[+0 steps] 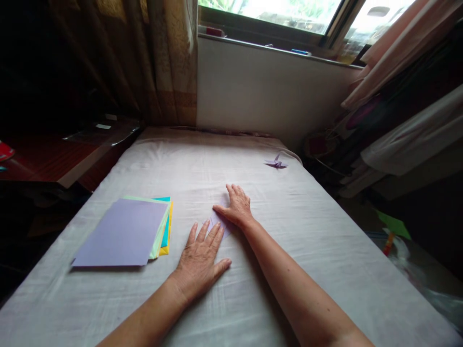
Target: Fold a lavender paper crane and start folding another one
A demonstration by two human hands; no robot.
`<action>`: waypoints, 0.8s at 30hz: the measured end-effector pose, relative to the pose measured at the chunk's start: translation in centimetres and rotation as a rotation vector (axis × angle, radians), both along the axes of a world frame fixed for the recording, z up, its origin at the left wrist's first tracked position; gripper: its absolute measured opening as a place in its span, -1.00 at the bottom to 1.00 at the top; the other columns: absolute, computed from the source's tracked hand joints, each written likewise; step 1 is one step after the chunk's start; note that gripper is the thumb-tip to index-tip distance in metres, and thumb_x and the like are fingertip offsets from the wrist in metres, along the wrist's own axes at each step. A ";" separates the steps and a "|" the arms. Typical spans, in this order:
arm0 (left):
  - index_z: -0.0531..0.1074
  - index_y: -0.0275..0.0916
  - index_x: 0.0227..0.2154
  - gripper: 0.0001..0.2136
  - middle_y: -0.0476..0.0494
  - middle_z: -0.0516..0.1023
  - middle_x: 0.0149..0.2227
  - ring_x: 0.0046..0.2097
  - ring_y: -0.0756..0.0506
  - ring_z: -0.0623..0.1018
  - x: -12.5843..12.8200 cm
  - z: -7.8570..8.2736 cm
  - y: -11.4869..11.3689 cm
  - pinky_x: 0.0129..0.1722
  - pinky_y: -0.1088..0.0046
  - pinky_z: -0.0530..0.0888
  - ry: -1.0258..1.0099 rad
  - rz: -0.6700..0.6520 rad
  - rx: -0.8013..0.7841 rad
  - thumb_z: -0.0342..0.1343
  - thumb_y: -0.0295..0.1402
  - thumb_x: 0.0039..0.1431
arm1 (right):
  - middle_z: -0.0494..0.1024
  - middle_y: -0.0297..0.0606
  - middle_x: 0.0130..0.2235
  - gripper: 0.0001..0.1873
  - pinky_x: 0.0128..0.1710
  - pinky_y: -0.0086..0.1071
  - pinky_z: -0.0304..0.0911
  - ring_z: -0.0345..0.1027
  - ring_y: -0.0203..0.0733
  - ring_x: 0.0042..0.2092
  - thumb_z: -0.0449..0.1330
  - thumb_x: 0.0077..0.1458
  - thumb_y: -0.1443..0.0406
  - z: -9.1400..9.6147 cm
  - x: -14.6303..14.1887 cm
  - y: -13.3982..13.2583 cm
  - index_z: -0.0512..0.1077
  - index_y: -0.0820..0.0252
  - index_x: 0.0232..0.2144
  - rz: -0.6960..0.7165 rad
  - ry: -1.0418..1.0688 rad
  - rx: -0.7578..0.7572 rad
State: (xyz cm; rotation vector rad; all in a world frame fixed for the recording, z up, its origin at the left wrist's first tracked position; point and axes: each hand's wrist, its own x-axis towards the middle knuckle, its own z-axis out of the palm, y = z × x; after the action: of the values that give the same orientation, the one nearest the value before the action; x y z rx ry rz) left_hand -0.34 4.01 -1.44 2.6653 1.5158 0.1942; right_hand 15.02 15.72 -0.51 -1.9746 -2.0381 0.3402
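Here, mid-frame from my remote post, the lilac paper (pixel 227 230) lies partly under both hands: upper right of my splayed left hand (pixel 198 255), lower left of my right hand (pixel 238 206), thumb apart; long axis hidden.

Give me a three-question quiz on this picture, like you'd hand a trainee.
1. True or false: the small purple folded-paper bird lies farther from the person than the stack of coloured paper sheets.

2. Multiple choice: the stack's square-cornered top sheet is (a) yellow, (b) purple, (c) turquoise.

3. Which of the hands at the small pale-purple paper is nearer the stack: the bare left hand or the bare right hand?

Key: 1. True. 2. b. 3. The left hand.
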 end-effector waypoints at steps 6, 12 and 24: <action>0.21 -0.22 0.28 -0.33 -0.16 0.22 0.32 0.35 -0.32 0.15 0.0 -0.3 0.1 0.30 -0.09 0.03 0.012 -0.001 0.004 -0.16 0.13 0.26 | 0.13 -0.03 0.33 -0.19 0.24 -0.04 -0.08 -0.11 0.07 0.36 0.20 0.09 -0.05 -0.7 0.3 1.4 0.14 0.15 0.28 -0.152 -0.021 0.026; 0.23 -0.20 0.27 -0.36 -0.19 0.26 0.30 0.33 -0.32 0.18 -0.1 0.0 0.1 0.30 -0.08 0.03 0.006 -0.015 0.043 -0.11 0.09 0.26 | 0.21 0.03 0.29 -0.31 0.22 0.03 -0.02 -0.01 0.10 0.32 0.20 0.12 0.01 -0.5 0.6 2.5 0.22 0.15 0.23 -0.192 0.040 0.060; 0.27 -0.21 0.24 -0.39 -0.22 0.29 0.28 0.32 -0.27 0.23 -0.5 0.8 -0.4 0.32 -0.07 -0.05 0.028 -0.092 0.038 -0.17 0.08 0.30 | 0.11 0.04 0.34 -0.11 0.27 -0.04 -0.11 -0.08 0.12 0.35 0.27 0.03 -0.06 -0.6 2.2 -2.4 0.13 0.14 0.30 0.088 -0.008 0.047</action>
State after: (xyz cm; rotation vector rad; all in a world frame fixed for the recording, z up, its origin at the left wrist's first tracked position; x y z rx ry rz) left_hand -0.86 3.56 -0.69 2.7713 1.4069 0.1834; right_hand 17.22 13.29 -1.13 -1.8660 -2.1230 0.3000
